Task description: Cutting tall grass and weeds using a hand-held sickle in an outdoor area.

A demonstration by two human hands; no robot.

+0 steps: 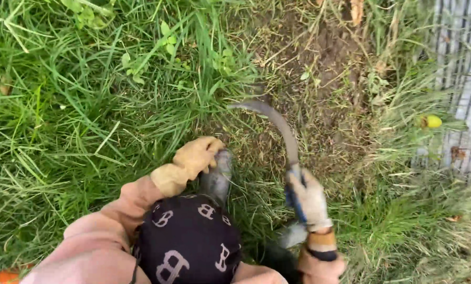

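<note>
Sickle (277, 123): curved grey blade, blue handle, gripped in the right hand (310, 200), pale glove, fingers clenched round the handle. Blade arching up and to the left from the fist, tip just above the bare soil patch (319, 79), near the edge of the tall grass (88, 105). Left hand (196, 158) in a tan glove, fingers curled loosely, resting on or just beside a grey boot (217, 179); whether grasping anything, cannot tell. Second boot (293, 234) partly visible below the right hand. Pink sleeves (98, 242) on both arms, a dark band at the right wrist. Dark cap (188, 242) with pale lettering at the bottom middle, hiding the head from above. Thick green grass across the left half of the ground; cut, flattened dry stalks (256, 142) round the blade and the boots. Wire fence (464, 79) along the right edge, a small yellow object (433, 121) in the weeds beside it. Something orange (6, 276) at the bottom left corner, too little showing to tell what.
</note>
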